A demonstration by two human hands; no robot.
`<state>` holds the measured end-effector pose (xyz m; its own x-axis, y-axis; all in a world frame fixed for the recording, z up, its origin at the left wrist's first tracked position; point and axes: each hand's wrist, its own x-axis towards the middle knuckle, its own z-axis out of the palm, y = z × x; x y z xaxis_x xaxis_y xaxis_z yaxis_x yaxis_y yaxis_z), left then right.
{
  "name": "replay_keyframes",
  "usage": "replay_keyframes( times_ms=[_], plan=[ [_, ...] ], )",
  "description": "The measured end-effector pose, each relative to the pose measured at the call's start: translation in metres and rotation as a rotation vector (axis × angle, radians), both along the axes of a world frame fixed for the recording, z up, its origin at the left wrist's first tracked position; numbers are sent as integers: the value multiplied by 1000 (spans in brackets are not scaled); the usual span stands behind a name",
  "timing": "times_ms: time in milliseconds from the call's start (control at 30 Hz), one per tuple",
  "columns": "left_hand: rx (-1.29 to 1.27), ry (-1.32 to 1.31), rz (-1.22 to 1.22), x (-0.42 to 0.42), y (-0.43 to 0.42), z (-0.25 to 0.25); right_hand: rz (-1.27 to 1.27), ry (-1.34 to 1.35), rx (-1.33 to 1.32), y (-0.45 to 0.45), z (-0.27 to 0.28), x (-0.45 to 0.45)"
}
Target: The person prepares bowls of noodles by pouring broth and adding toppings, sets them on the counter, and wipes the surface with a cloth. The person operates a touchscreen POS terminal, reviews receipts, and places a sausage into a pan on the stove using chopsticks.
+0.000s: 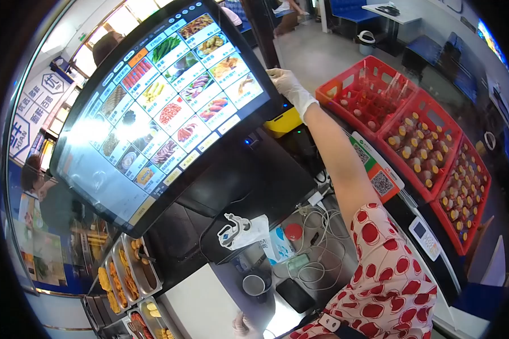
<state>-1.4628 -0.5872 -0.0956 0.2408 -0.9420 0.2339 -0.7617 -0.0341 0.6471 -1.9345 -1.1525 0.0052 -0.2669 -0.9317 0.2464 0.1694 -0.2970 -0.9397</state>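
My right hand (292, 90), in a thin white glove, is at the right edge of a large tilted touch screen (169, 107). Its fingers are bent together against that edge, and I cannot make out what, if anything, is between them. The screen shows a grid of food pictures. Below it, a pale gloved shape that looks like my left hand (242, 325) shows only partly at the bottom edge, beside a white board (201, 305). Its fingers are too unclear to read. Nearby are a paper cup (255, 285) and a black phone (295, 295).
Red crates (398, 141) of capped bottles stand at right, past QR code signs (379, 182) and a card terminal (424, 237). White cables (322, 237), a tissue pack (278, 247) and a red round thing (293, 231) lie on the counter. Food trays (131, 265) line the lower left.
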Motion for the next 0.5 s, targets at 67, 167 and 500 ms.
replay_keyframes(
  times_ms=[67,167,500],
  plan=[
    [-5,15,48,-2,2,-1,-48,51,48,16,7,1],
    [49,66,68,1,3,-1,-122,-231,-109,24,7,4],
    [-110,180,134,10,6,-26,-285,-237,-147,103,17,71]
  ],
)
